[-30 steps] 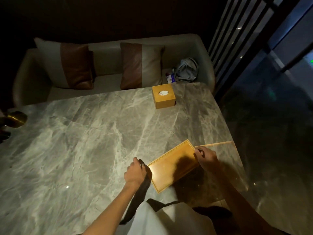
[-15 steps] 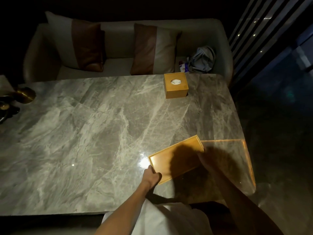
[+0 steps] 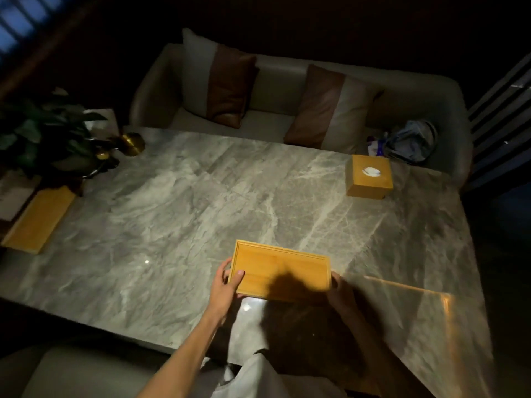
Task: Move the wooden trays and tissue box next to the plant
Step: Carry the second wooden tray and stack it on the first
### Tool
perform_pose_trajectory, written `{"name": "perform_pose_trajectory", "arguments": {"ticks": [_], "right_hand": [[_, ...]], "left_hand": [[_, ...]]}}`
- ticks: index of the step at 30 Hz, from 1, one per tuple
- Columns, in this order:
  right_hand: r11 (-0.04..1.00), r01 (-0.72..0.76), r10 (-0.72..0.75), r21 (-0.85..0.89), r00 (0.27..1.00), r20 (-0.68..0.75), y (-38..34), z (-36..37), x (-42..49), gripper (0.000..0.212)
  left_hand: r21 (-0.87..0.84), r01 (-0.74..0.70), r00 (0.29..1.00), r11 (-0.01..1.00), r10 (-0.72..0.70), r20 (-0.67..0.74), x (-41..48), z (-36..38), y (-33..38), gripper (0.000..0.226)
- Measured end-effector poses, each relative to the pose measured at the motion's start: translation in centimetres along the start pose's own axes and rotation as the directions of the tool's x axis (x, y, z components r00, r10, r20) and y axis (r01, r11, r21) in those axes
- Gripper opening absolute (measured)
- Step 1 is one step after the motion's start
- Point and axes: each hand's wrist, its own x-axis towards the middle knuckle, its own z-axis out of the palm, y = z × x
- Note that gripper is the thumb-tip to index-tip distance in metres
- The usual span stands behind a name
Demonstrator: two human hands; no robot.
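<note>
Dim rm, light from overhead w/ glare on marble table [image 3: 201,202], edges dark, slight blur.

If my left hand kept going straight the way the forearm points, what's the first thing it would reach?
The left hand is already on the short end of the wooden tray it holds. Past that, the forearm's line runs up and slightly right over bare marble table, probably toward the sofa's right cushion; depth is unclear.

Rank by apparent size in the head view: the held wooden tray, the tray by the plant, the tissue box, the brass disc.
1-2. Held wooden tray and tray by the plant: too alike to rank, and the held one is nearer the camera.
3. Tissue box.
4. Brass disc.
</note>
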Motion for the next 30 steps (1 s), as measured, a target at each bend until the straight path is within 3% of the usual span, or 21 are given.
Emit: {"name": "perform_pose_trajectory", "arguments": {"ticks": [4,7,9,12,14,16,19,21,25,30], "right_hand": [[0.99,0.128,-0.135,0.062,0.981,0.14,-7.6,5.2,-1.5,0.04],[0.984,0.18,-0.177,0.007,0.955,0.239,-13.3,9.1,-2.1,0.051],[0.954,0.253,-0.209,-0.164,0.947,0.245,-16.9,12.1,-1.8,0.055],[0.709,0.505,-0.436,-0.493,0.863,0.256,-22.9,16.9,-1.6,0.064],[0.539,0.642,-0.531,-0.545,0.762,0.371,-27.4,20.7,-2.2,0.059],[0.454,0.713,-0.504,-0.534,0.7,0.506,-31.9,25.0,-3.1,0.049],[0.584,0.719,-0.386,-0.376,0.654,0.65,-36.8,31.3,-4.9,0.039],[0.666,0.689,-0.346,-0.287,0.625,0.7,-38.3,34.7,-6.0,0.035],[0.713,0.671,-0.336,-0.203,0.58,0.742,-38.9,40.1,-6.7,0.032],[0.772,0.621,-0.446,-0.136,0.681,0.581,-37.9,44.8,-6.2,0.03]], "left_hand": [[-0.329,0.014,0.989,0.944,-0.061,-0.132,2.3,-7.5,1.9,0.045],[-0.367,-0.047,0.971,0.929,-0.043,-0.233,3.4,-13.9,3.3,0.046],[-0.349,-0.073,0.963,0.934,-0.025,-0.268,4.3,-18.5,3.9,0.047],[-0.263,-0.126,0.962,0.957,0.053,-0.268,4.9,-24.9,4.9,0.038],[-0.194,-0.157,0.953,0.968,0.096,-0.288,4.9,-28.9,5.4,0.032],[-0.193,-0.144,0.956,0.971,0.087,-0.28,5.1,-32.7,5.6,0.035],[-0.217,-0.137,0.949,0.966,0.065,-0.309,5.9,-37.5,5.9,0.029],[-0.326,-0.101,0.941,0.94,-0.016,-0.337,6.7,-40.0,5.7,0.021],[-0.485,-0.026,0.94,0.874,-0.144,-0.31,8.2,-44.8,4.7,0.02],[-0.652,0.02,0.923,0.758,-0.265,-0.28,10.2,-47.2,5.1,0.013]]}}
